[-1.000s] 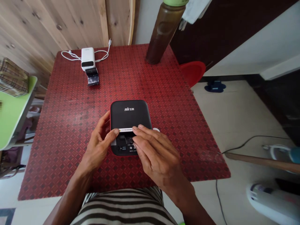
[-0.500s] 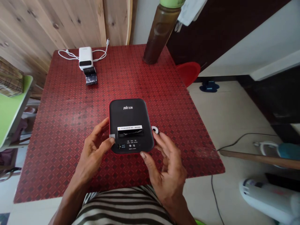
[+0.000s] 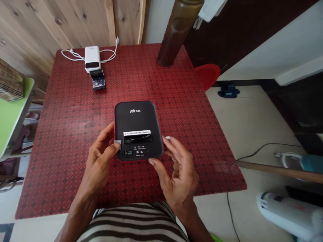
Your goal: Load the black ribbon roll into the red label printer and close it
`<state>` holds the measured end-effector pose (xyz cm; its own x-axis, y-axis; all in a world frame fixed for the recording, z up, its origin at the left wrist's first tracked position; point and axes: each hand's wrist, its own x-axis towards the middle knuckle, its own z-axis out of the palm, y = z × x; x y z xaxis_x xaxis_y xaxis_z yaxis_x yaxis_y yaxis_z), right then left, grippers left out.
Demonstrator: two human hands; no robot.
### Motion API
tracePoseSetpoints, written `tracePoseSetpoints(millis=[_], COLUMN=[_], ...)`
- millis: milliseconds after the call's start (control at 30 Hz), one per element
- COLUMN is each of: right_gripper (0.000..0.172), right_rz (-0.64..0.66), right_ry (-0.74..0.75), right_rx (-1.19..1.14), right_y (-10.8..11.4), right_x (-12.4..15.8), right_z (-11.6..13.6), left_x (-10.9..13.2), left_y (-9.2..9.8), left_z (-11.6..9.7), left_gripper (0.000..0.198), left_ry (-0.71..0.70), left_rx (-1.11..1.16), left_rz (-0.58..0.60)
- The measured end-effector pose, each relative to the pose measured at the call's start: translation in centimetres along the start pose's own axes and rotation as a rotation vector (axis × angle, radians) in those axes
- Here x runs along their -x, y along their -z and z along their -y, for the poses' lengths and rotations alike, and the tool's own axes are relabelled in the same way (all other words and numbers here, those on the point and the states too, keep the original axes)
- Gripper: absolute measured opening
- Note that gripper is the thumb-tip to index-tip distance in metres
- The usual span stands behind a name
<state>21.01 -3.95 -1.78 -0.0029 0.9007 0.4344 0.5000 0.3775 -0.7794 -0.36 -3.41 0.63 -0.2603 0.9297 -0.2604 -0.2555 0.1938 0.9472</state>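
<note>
The black FEIE printer is over the near part of the red patterned table, top face up, between the two hands; its underside is hidden, so I cannot tell whether it rests fully on the surface. Across the printer's top runs a white label strip with small print, and just in front of that is a dark slot with a thin, crumpled edge showing inside. Small round buttons sit close to the printer's front edge.

The left hand holds the printer's left side: its thumb lies on a small grey tab, its other fingers tucked along the side. The right hand curves around the printer's near right corner, thumb and forefinger well parted; whether they grip it I cannot tell. Just right of the printer a small white piece shows, mostly hidden by those fingers.

Beyond the printer, to its left, is a white box-shaped device with a dark panel, a white cable beside it and a shiny black strip at its near end. Beyond the printer, to its right, stands a tall brown bottle, its top cut off by the view
</note>
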Motion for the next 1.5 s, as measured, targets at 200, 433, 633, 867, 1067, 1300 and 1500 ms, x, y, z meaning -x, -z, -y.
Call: tracePoseSetpoints(millis=[200, 433, 633, 867, 1067, 1300, 1500], right_gripper=[0.07, 0.067, 0.047, 0.032, 0.015, 0.023, 0.02], right_rz=[-0.017, 0.01, 0.049, 0.321, 0.785, 0.911, 0.809], right_ry=[-0.018, -0.01, 0.12, 0.483, 0.436, 0.468, 0.558], right_rx=[0.012, 0.0, 0.111, 0.245, 0.467, 0.651, 0.68], right_y=[0.0, 0.1, 2.5, 0.5, -3.2, -5.6, -4.7], right_x=[0.2, 0.0, -3.5, -10.7, -14.3, -15.6, -15.2], right_z=[0.0, 0.1, 1.0, 1.7, 1.9, 2.1, 3.1], left_x=[0.0, -0.1, 0.0, 0.0, 0.2, 0.1, 0.0], left_y=[-0.9, -0.3, 0.5, 0.9, 0.7, 0.6, 0.7], left_z=[0.0, 0.7, 1.5, 1.6, 1.2, 0.9, 1.0], left_gripper=[0.05, 0.054, 0.056, 0.058, 0.058, 0.056, 0.058], left_ry=[0.013, -0.021, -0.026, -0.1, -0.072, -0.054, -0.052], left_rx=[0.03, -0.003, 0.007, -0.03, -0.021, -0.004, -0.011], left_rz=[-0.049, -0.013, 0.037, 0.055, 0.07, 0.082, 0.073])
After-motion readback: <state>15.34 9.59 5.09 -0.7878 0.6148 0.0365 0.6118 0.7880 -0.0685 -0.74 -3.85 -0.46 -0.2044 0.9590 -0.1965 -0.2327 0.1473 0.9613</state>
